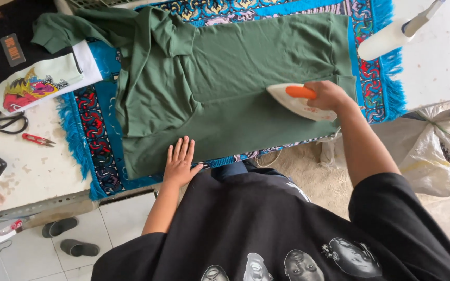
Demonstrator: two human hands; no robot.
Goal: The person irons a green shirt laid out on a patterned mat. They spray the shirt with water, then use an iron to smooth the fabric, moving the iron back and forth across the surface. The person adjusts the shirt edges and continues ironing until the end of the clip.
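A green shirt lies spread over a blue patterned rug on the table, its upper left part rumpled and folded over. The right hand has its grip closed around the orange handle of a white iron, which rests on the shirt's right side. The left hand lies flat, fingers spread, pressing the shirt's near edge. Scissors lie at the left.
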